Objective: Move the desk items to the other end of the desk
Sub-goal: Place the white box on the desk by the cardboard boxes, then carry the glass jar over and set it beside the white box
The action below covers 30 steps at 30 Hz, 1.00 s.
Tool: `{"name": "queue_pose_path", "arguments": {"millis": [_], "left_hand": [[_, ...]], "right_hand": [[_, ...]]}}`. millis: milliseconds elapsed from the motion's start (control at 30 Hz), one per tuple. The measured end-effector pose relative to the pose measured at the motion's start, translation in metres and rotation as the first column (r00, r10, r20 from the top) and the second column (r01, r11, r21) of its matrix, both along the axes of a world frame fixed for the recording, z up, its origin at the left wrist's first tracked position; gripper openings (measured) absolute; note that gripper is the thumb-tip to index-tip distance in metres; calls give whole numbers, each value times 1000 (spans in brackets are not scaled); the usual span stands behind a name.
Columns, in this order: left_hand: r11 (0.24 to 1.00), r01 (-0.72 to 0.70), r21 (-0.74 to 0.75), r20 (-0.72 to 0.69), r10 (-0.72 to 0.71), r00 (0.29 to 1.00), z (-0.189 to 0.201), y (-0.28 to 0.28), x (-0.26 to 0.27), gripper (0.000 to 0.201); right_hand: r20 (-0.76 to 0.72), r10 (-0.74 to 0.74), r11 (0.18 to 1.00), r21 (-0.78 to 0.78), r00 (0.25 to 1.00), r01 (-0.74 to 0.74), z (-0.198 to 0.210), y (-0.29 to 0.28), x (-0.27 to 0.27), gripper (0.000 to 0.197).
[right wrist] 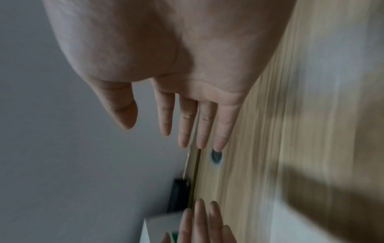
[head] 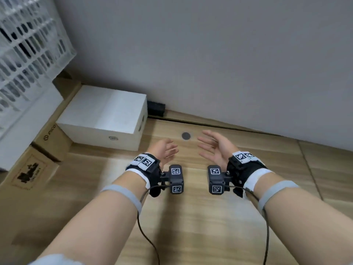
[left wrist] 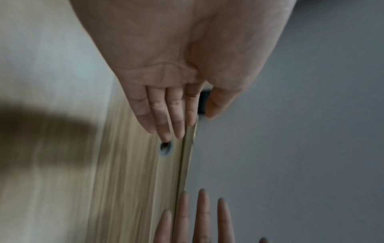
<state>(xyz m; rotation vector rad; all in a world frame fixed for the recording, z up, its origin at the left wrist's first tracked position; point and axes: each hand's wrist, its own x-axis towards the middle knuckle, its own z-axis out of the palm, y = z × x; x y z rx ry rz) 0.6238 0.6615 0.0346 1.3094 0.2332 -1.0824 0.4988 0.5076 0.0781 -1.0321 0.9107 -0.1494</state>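
Note:
Both hands hover palms facing each other above the wooden desk (head: 191, 217), with nothing between them. My left hand (head: 166, 150) is open with straight fingers (left wrist: 166, 115); the right hand's fingertips show at the bottom of the left wrist view. My right hand (head: 214, 148) is open too, its fingers (right wrist: 187, 125) spread and straight. A white box (head: 103, 115) stands on the desk at the left, just left of my left hand. Its corner (right wrist: 162, 225) shows in the right wrist view. A brown cardboard box (head: 38, 161) lies further left.
A white lattice basket (head: 28, 44) sits on a white box (head: 23, 127) at the far left. A round dark plug (head: 186, 135) is set in the desk between my fingertips. A small black object (head: 156, 108) sits at the grey wall (head: 210, 54) behind the white box.

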Motion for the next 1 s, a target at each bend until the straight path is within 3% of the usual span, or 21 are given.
{"name": "queue_pose_path", "arguments": {"millis": [267,467,600,767,1000], "left_hand": [[918,374,-132,193,-346,918,72,-168,-215,34],[770,620,-152,259,-574,777,105,-277,-429,30],[692,707,-144,270,-660,701,120,-328,-544,26],[639,761,-109,309,-706,637,128,-384,-636,17],[646,756,-110,299,-704,645,105,-485,-703,15]], "right_hand": [[95,-312,937,-131,945,323,55,-107,-280,35],[103,-555,797,-218,826,563,84,-158,-519,35],[97,-667,697,-270,739,664,100,-183,-647,29],[100,-750,611,-275,654,742,97,-215,-744,23],[55,-734,638,-287,677,715,67,-292,-809,21]]}}
